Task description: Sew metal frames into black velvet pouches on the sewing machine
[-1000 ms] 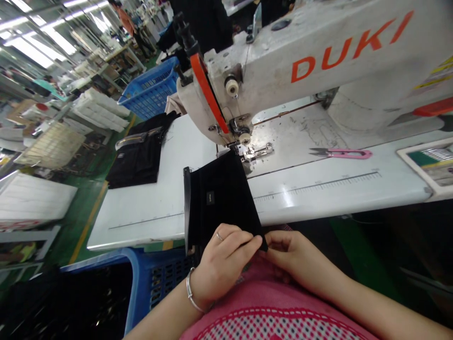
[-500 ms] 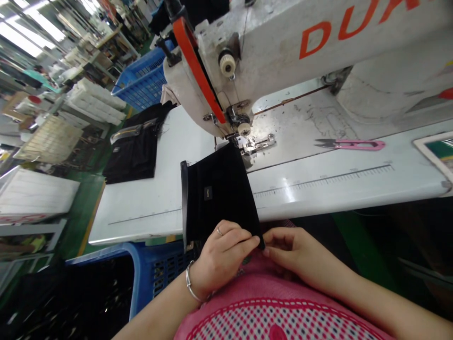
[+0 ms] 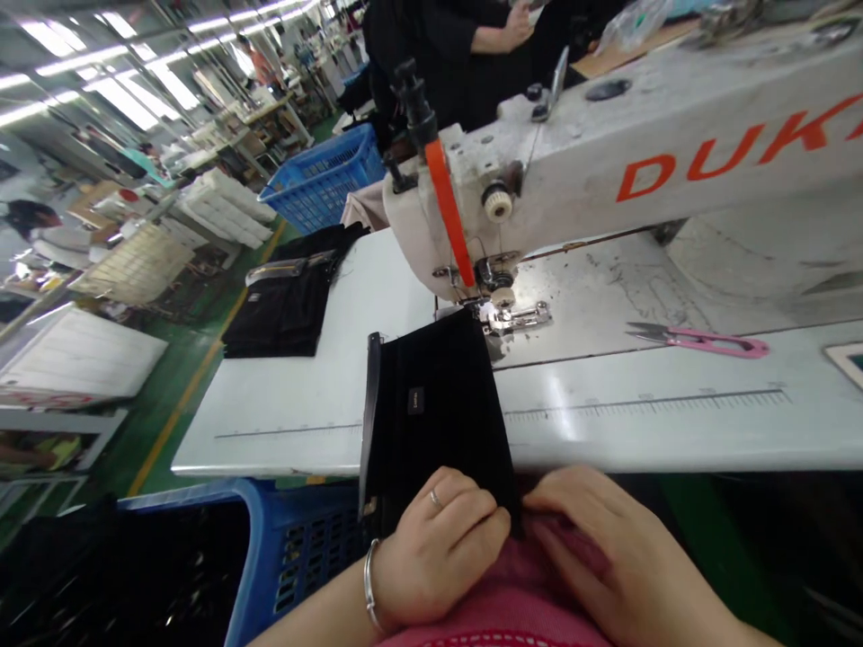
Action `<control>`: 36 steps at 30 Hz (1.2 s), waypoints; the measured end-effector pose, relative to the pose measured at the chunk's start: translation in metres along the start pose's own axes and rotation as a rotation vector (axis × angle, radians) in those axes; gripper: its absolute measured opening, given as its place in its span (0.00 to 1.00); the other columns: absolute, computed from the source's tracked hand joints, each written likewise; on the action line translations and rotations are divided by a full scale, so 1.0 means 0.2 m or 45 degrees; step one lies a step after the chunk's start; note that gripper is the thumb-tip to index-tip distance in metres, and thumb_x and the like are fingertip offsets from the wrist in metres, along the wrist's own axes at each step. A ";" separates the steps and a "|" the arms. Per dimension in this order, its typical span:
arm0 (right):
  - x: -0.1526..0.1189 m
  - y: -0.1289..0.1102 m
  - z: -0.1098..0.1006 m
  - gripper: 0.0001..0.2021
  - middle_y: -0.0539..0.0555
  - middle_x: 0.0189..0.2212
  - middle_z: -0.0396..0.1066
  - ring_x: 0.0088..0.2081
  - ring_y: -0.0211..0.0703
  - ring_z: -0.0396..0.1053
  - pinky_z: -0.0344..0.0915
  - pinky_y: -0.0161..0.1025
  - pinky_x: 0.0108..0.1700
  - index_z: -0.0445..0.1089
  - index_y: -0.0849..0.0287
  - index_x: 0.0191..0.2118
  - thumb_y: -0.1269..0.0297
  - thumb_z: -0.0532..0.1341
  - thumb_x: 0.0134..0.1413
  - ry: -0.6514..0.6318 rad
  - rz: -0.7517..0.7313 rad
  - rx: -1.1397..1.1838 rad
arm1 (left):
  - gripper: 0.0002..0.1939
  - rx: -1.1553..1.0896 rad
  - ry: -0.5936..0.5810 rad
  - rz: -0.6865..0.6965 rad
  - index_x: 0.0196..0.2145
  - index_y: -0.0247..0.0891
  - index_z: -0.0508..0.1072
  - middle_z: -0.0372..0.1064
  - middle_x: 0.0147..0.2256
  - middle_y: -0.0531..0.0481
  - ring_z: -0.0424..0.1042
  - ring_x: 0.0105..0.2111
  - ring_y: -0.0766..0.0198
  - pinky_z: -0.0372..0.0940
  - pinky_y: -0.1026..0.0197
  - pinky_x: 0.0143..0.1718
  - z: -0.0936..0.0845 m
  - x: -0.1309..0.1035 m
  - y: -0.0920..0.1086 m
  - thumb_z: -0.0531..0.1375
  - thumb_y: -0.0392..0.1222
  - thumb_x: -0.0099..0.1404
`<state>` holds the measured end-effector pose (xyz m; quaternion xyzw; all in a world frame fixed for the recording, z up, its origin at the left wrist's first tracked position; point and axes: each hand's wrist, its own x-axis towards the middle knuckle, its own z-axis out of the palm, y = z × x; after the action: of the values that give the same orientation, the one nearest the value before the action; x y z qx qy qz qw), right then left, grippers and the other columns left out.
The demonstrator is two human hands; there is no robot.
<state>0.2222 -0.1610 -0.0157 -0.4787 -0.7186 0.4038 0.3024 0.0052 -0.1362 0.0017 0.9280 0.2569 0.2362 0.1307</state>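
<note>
A black fabric piece [image 3: 445,404] with a small label and a dark zip-like strip along its left edge lies over the table's front edge. Its far corner reaches the presser foot of the sewing machine [image 3: 502,310]. My left hand [image 3: 441,548], with a ring and a bracelet, is closed on the near edge of the fabric. At the near right corner, my right hand [image 3: 600,548] pinches the edge between thumb and fingers; its fingertips are partly hidden.
Pink thread snips [image 3: 701,340] lie on the white sewing table [image 3: 283,404]. Black fabric pieces [image 3: 283,305] are stacked at its left end. A blue crate [image 3: 253,521] holding black items stands below left, another blue crate [image 3: 324,180] behind. A co-worker's hand [image 3: 516,27] shows beyond the machine.
The view has tilted up, so the machine and table sit lower in the picture. Both hands stay at the near edge of the fabric, which has hardly moved under the machine.
</note>
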 end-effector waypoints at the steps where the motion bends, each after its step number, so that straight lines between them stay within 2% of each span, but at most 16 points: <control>1: 0.01 0.01 0.00 0.10 0.54 0.41 0.73 0.42 0.43 0.69 0.67 0.42 0.44 0.72 0.58 0.43 0.69 0.54 0.62 0.141 -0.232 -0.201 | 0.10 -0.003 -0.002 -0.009 0.43 0.29 0.71 0.71 0.35 0.45 0.66 0.37 0.62 0.66 0.58 0.39 0.00 0.00 0.00 0.52 0.29 0.68; 3: 0.03 0.04 -0.01 0.11 0.55 0.45 0.73 0.47 0.45 0.68 0.66 0.43 0.50 0.72 0.59 0.46 0.71 0.53 0.64 0.306 -0.592 -0.463 | 0.10 0.014 -0.009 -0.034 0.41 0.30 0.72 0.71 0.35 0.46 0.66 0.36 0.62 0.66 0.58 0.40 0.00 0.01 0.00 0.50 0.29 0.69; 4: 0.05 0.04 -0.01 0.12 0.55 0.45 0.74 0.47 0.44 0.68 0.66 0.43 0.51 0.72 0.60 0.45 0.71 0.53 0.64 0.331 -0.701 -0.530 | 0.11 0.027 -0.020 -0.050 0.40 0.31 0.72 0.70 0.34 0.46 0.66 0.36 0.62 0.66 0.58 0.40 0.00 0.01 -0.01 0.50 0.30 0.69; 7: 0.12 0.04 -0.02 0.13 0.52 0.41 0.76 0.45 0.43 0.70 0.67 0.42 0.51 0.73 0.61 0.43 0.73 0.51 0.65 0.319 -0.843 -0.577 | 0.11 0.057 -0.088 -0.077 0.40 0.32 0.72 0.70 0.34 0.46 0.66 0.36 0.62 0.66 0.58 0.41 -0.01 0.03 -0.04 0.49 0.32 0.70; 14: 0.23 0.03 -0.06 0.12 0.55 0.40 0.76 0.42 0.45 0.70 0.70 0.45 0.45 0.73 0.63 0.44 0.74 0.53 0.64 0.248 -0.829 -0.630 | 0.10 0.152 -0.167 -0.075 0.42 0.33 0.72 0.71 0.36 0.47 0.67 0.39 0.62 0.65 0.57 0.42 -0.03 0.08 -0.15 0.51 0.33 0.70; 20: 0.27 0.07 -0.08 0.11 0.57 0.44 0.73 0.45 0.47 0.68 0.70 0.46 0.46 0.72 0.64 0.45 0.73 0.55 0.62 0.148 -0.753 -0.634 | 0.08 0.109 -0.098 -0.052 0.43 0.33 0.72 0.71 0.46 0.46 0.67 0.44 0.62 0.64 0.58 0.47 -0.04 0.13 -0.24 0.54 0.33 0.69; 28: 0.33 0.10 -0.11 0.16 0.59 0.48 0.71 0.47 0.50 0.67 0.68 0.50 0.48 0.67 0.63 0.54 0.73 0.55 0.61 0.080 -0.636 -0.679 | 0.12 0.103 -0.142 0.018 0.47 0.33 0.71 0.72 0.47 0.45 0.69 0.45 0.62 0.66 0.56 0.48 -0.08 0.22 -0.40 0.51 0.33 0.71; 32: 0.39 0.12 -0.13 0.18 0.58 0.49 0.70 0.47 0.50 0.67 0.68 0.49 0.48 0.67 0.62 0.54 0.75 0.56 0.59 0.049 -0.607 -0.734 | 0.11 0.100 -0.112 0.068 0.47 0.33 0.71 0.73 0.46 0.47 0.70 0.45 0.63 0.66 0.57 0.49 -0.08 0.27 -0.48 0.52 0.32 0.70; 36: 0.46 0.14 -0.17 0.17 0.57 0.49 0.70 0.46 0.49 0.68 0.68 0.49 0.48 0.67 0.60 0.53 0.73 0.57 0.59 0.015 -0.607 -0.796 | 0.11 0.155 -0.148 0.095 0.46 0.33 0.72 0.73 0.46 0.47 0.70 0.45 0.64 0.66 0.58 0.49 -0.08 0.33 -0.54 0.52 0.31 0.70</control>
<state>0.2288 -0.0594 -0.0184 -0.3696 -0.8962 0.0812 0.2315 0.0016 -0.0076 0.0010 0.9553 0.2278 0.1705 0.0797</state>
